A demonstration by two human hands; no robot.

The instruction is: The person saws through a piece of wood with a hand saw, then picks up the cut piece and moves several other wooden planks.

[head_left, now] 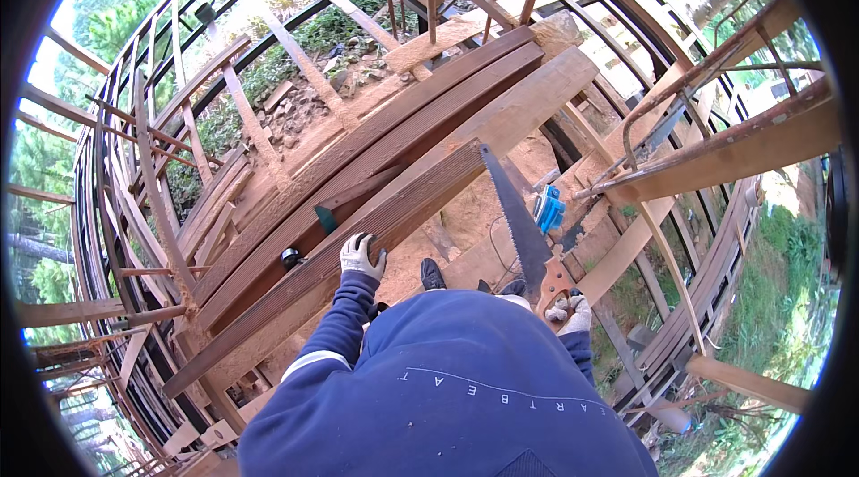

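My left hand [362, 253], in a pale work glove, grips a long dark grooved board [403, 200] that lies diagonally before me. My gloved right hand [568, 307] holds the orange-brown handle of a hand saw [519, 226]; the saw's dark blade points away from me, its tip at the board near its upper right part. A blue power tool [549, 208] with a cord lies on the boards just right of the blade. A small black object [291, 257] sits left of my left hand, and a small green piece [325, 219] is between the boards.
I stand on a dusty wooden platform [456, 249] inside an open framework of timber slats and dark beams [295, 3]. More brown planks [429, 101] lie beyond the board, rusty bars [698, 74] rise at the right, and gaps show rubble, plants and ground below.
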